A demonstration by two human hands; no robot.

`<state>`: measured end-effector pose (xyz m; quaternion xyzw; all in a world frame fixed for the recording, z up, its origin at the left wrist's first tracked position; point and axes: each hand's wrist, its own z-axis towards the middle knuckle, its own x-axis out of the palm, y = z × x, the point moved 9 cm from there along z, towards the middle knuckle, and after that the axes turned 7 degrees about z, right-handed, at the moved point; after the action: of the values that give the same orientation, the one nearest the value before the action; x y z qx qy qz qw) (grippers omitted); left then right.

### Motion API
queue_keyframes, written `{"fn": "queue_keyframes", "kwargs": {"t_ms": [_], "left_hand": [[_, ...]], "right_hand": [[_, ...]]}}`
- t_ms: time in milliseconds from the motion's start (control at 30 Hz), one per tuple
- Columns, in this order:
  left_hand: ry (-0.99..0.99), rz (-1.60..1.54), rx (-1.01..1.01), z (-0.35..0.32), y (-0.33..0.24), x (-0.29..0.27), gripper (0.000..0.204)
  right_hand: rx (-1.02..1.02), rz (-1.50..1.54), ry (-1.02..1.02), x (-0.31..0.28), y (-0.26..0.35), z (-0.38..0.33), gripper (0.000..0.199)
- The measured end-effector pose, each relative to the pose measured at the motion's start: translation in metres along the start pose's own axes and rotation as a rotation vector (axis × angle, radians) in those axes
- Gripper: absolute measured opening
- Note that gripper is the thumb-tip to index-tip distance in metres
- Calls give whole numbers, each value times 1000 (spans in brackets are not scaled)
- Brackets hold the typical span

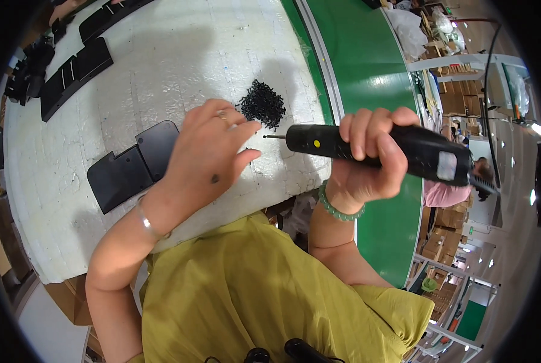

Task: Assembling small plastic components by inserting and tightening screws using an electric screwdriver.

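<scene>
My right hand (373, 154) is wrapped round a black electric screwdriver (319, 140), held level above the table edge. Its thin bit points left, with a small dark piece at the tip that may be a screw. Facing that tip, my left hand (207, 145) has its thumb and forefinger spread apart, and nothing shows between them. Just beyond its fingertips lies a heap of small black screws (262, 104). A flat black plastic part (120, 178) with a notched edge rests on the table, partly behind my left wrist.
The worn white table (161, 72) carries more black parts (74, 77) at the far left, where part of another person's hand (116, 2) shows. A green conveyor belt (367, 66) with a metal rail runs along the right. Shelves with cardboard boxes (455, 100) stand beyond it.
</scene>
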<state>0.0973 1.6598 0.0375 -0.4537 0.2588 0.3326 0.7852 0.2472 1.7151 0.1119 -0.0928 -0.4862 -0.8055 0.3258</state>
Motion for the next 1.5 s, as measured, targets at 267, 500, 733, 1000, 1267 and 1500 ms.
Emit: {"fn": "queue_keyframes", "kwargs": {"t_ms": [267,500,733,1000,1267,1500], "left_hand": [[-39,-119,20,3,-4,3,17],[-80,-282,-65,-8,6,-9,14],[-45,-209,-16,-12,0,-24,14],[-74,-179,-14,-18,0,-35,13],[-7,-117,57,-27,1,-39,17],[141,-107,178,-35,-3,-44,11]], "right_hand": [[-1,120,219,25,25,3,30],[-25,200,263,31,27,1,34],[5,188,284,52,26,-3,29],[28,152,350,67,24,-5,29],[55,86,503,90,19,-14,27],[104,147,773,119,14,-25,29]]}}
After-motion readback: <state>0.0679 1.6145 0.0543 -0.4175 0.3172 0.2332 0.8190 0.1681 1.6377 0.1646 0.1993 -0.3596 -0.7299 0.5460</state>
